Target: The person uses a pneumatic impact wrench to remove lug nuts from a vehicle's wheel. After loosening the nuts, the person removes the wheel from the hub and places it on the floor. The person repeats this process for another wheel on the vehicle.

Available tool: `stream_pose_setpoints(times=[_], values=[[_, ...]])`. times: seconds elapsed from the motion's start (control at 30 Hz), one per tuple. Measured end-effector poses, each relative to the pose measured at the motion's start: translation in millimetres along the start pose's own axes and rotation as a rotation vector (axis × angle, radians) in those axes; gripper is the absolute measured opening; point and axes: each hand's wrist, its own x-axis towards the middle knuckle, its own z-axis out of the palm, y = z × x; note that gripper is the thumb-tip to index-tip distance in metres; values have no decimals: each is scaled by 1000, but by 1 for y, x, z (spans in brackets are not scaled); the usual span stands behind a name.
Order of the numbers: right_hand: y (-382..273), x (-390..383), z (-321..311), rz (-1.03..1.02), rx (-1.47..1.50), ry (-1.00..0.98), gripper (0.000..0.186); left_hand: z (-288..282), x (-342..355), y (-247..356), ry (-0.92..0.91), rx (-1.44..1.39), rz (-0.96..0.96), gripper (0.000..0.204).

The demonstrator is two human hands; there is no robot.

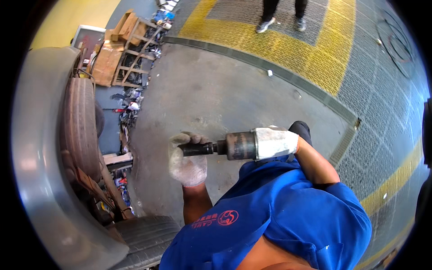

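Observation:
An impact wrench (240, 146) with a worn, dark cylindrical body lies level in front of my chest, its nose toward the left. My right hand (275, 143), in a white work glove, is closed around its rear part; the fingers are partly hidden. A long black socket (197, 149) sits on the wrench's nose. My left hand (186, 164), in a soiled white glove, has the socket across its palm, with fingers curled around it from the far side.
On the left stands a vehicle with a grey curved fender (40, 148), a large tire (83, 126) and another tire (148, 238). Beyond are a wooden crate (135, 63), cardboard (108, 63) and scattered litter. A person's legs (283, 11) stand on yellow-grey grating; a coiled hose (398, 45) lies far right.

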Motion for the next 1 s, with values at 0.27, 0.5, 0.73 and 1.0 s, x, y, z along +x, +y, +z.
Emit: stream_pose_setpoints(times=[0.27, 0.5, 0.73, 1.0], values=[[88, 196, -171, 208, 299, -226, 43, -10, 254, -38, 183, 14, 104, 25], [3, 465, -310, 499, -133, -742, 63, -35, 413, 8, 432, 153, 348, 27], [105, 669, -360, 102, 3, -829, 61, -152, 553, 19, 724, 48, 498, 32], [148, 939, -365, 260, 225, -830, 58, -293, 772, 132, 673, 35, 599, 33]])
